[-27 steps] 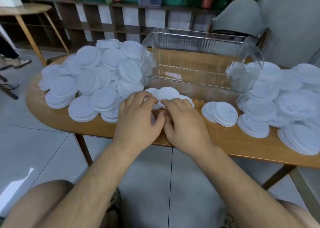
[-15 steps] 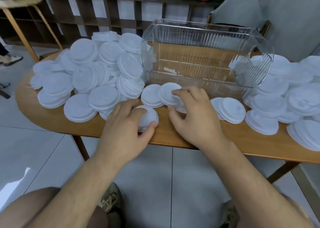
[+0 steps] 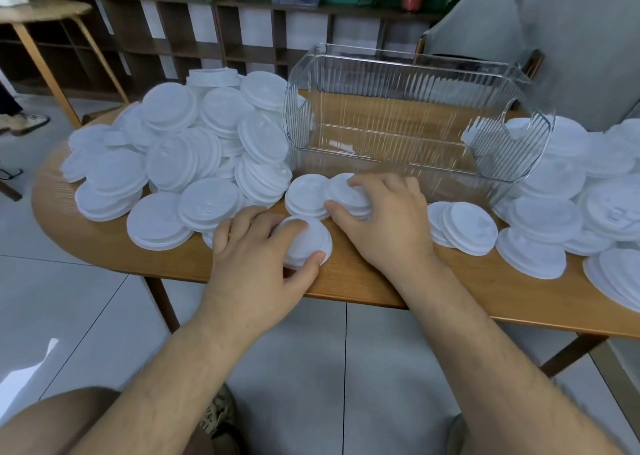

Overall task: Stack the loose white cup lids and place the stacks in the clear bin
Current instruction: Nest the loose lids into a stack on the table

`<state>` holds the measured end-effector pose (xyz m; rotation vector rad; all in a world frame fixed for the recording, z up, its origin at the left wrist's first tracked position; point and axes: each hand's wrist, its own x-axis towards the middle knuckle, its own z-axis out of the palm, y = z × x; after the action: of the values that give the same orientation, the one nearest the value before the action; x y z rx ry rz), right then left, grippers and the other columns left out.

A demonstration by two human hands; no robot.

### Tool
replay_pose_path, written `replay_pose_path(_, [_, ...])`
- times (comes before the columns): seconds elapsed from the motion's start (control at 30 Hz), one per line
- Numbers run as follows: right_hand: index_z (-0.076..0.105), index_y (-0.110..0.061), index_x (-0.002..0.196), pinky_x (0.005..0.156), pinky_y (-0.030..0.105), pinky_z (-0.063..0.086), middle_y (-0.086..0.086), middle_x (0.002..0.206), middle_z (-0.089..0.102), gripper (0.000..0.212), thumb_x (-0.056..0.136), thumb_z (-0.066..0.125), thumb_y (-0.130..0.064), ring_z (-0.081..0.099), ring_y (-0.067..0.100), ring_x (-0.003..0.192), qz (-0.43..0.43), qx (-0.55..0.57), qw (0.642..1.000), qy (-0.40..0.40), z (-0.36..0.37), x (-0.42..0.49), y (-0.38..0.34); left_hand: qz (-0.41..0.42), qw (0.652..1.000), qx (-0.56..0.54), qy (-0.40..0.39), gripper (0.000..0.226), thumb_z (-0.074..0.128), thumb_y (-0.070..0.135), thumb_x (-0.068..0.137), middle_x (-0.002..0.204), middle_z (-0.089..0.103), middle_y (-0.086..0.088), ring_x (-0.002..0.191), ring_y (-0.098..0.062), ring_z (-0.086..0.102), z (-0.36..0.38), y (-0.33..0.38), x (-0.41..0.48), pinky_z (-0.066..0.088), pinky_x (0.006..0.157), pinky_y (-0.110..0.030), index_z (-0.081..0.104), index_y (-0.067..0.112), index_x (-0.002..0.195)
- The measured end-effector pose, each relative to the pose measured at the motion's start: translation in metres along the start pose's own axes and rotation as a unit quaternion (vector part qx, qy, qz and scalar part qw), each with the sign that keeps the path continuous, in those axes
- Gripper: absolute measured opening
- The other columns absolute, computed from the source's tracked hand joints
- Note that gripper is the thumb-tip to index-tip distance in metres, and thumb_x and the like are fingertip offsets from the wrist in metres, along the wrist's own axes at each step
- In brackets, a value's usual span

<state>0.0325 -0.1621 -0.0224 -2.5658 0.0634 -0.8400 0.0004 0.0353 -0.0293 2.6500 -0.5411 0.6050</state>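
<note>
The clear bin [image 3: 381,115] stood open at the top, reachable from above. Heaped lids [image 3: 180,150] crowded its left side, more lids [image 3: 571,195] its right. Small stacks [image 3: 306,195] sat just before its front wall; nearer than those, a strip of bare surface [image 3: 363,281] ran along the edge.

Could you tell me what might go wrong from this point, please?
1. The left hand grips a small lid stack close to the table's front edge; a slip could send lids to the floor.
2. The right hand grips overlapping lids near the heaped pile; a nudge might bring leaning lids sliding down.
</note>
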Motion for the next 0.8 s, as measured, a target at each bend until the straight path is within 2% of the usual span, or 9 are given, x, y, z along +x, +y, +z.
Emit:
replay_pose_path(0.2, [0.070, -0.026, 0.114, 0.098, 0.039, 0.045, -0.008, 0.114, 0.065, 0.059, 0.078, 0.061, -0.072, 0.054, 0.023, 0.111, -0.019, 0.045, 0.999, 0.010, -0.008, 0.000, 0.002, 0.002, 0.998, -0.054, -0.008, 0.058, 0.051, 0.064, 0.083, 0.121, 0.064, 0.011, 0.122, -0.015, 0.047, 0.000, 0.006, 0.000, 0.020, 0.097, -0.025, 0.064, 0.025, 0.123])
replay_pose_path(0.3, [0.069, -0.023, 0.115, 0.099, 0.039, 0.047, -0.008, 0.115, 0.063, 0.056, 0.079, 0.065, -0.066, 0.057, 0.019, 0.112, -0.033, 0.099, 0.994, 0.012, -0.018, -0.005, 0.006, -0.001, 0.995, -0.096, -0.017, 0.067, 0.053, 0.067, 0.080, 0.126, 0.062, 0.011, 0.124, -0.012, 0.045, 0.001, 0.012, 0.002, 0.021, 0.097, -0.021, 0.059, 0.023, 0.130])
replay_pose_path(0.47, [0.067, -0.023, 0.118, 0.101, 0.033, 0.046, -0.009, 0.120, 0.060, 0.051, 0.082, 0.068, -0.059, 0.056, 0.014, 0.117, -0.066, 0.135, 0.988, -0.039, -0.034, -0.018, 0.013, -0.030, 0.979, -0.188, -0.074, 0.075, 0.075, 0.057, 0.080, 0.130, 0.059, 0.011, 0.122, -0.008, 0.048, 0.002, 0.020, 0.004, 0.034, 0.095, -0.020, 0.047, 0.026, 0.142])
replay_pose_path(0.63, [0.067, -0.022, 0.117, 0.101, 0.027, 0.044, -0.009, 0.121, 0.059, 0.050, 0.081, 0.070, -0.056, 0.054, 0.013, 0.120, -0.083, 0.144, 0.984, -0.065, -0.045, -0.025, 0.021, -0.044, 0.959, -0.260, -0.100, 0.083, 0.081, 0.050, 0.077, 0.130, 0.050, 0.021, 0.120, 0.002, 0.050, 0.007, 0.027, 0.010, 0.037, 0.094, -0.009, 0.040, 0.029, 0.146])
replay_pose_path(0.8, [0.067, -0.023, 0.119, 0.102, 0.016, 0.037, -0.012, 0.124, 0.060, 0.049, 0.080, 0.073, -0.054, 0.051, 0.008, 0.122, -0.102, 0.157, 0.977, -0.105, -0.055, -0.030, 0.027, -0.055, 0.939, -0.309, -0.139, 0.111, 0.086, 0.058, 0.066, 0.150, 0.043, 0.013, 0.131, 0.002, 0.046, 0.004, 0.025, 0.016, 0.042, 0.111, -0.027, 0.025, 0.032, 0.155])
